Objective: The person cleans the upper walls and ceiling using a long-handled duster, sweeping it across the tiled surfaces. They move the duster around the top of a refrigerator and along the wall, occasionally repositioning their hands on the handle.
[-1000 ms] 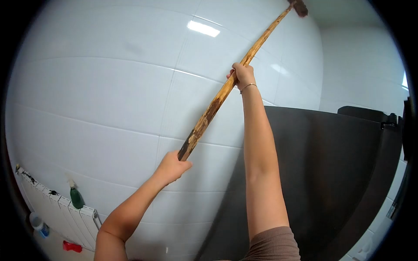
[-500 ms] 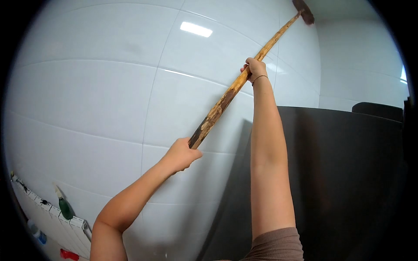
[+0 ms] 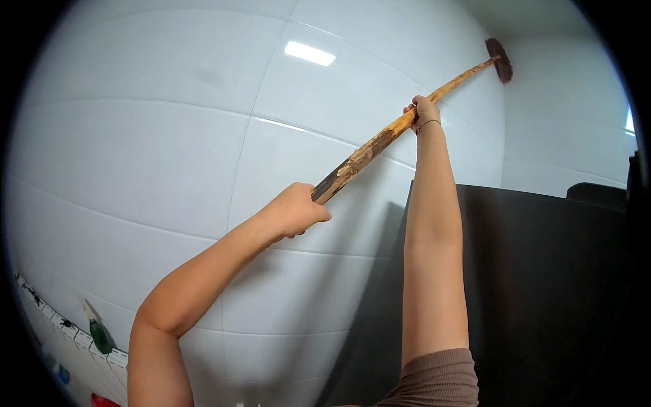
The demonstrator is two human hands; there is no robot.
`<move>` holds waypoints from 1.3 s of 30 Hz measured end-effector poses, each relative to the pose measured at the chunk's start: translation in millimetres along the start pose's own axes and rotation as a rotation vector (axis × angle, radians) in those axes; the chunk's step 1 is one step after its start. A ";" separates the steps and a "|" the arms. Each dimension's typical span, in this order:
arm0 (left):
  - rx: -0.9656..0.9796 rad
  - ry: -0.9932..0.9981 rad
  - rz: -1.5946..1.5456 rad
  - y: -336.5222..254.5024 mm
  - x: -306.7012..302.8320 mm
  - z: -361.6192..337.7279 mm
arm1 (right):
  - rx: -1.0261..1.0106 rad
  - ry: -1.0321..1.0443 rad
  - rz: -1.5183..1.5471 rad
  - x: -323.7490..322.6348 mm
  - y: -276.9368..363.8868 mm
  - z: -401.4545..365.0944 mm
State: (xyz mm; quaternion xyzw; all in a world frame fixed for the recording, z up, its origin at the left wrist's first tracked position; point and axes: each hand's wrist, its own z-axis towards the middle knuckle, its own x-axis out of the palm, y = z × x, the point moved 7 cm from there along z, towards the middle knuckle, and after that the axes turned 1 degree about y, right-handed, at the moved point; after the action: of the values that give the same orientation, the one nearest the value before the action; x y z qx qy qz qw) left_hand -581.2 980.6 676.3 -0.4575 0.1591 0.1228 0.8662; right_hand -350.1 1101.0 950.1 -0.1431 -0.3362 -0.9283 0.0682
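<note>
A long wooden pole [image 3: 367,153] with patchy bark runs slantwise up to the right in front of the tiled wall [image 3: 169,156]. My left hand [image 3: 296,209] is wrapped round its lower, darker end. Higher up, my right hand [image 3: 424,112] grips the paler part of the pole, the arm stretched out. At the far tip sits a dark reddish-brown brush head [image 3: 500,61], up near the corner where the wall meets the side wall and ceiling.
A tall dark cabinet-like block [image 3: 549,285] stands at the right, below the pole. At the lower left, a green bottle [image 3: 100,337] stands on a white radiator [image 3: 85,344]. A red object [image 3: 103,400] lies below it.
The brush head has moved right and down, closer to the corner. Both hands have shifted right with the pole, the left one also rising, and the pole slants less steeply.
</note>
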 end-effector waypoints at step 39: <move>-1.137 -0.596 0.140 36.0 279.7 -523.9 | 0.483 0.914 0.513 -85.7 26.6 -424.0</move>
State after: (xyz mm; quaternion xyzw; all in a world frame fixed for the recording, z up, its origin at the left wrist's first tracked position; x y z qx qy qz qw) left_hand -422.6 583.5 262.6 -0.7799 -0.1484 0.3660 0.4856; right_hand -356.0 810.4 628.7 0.2154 -0.4294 -0.7467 0.4601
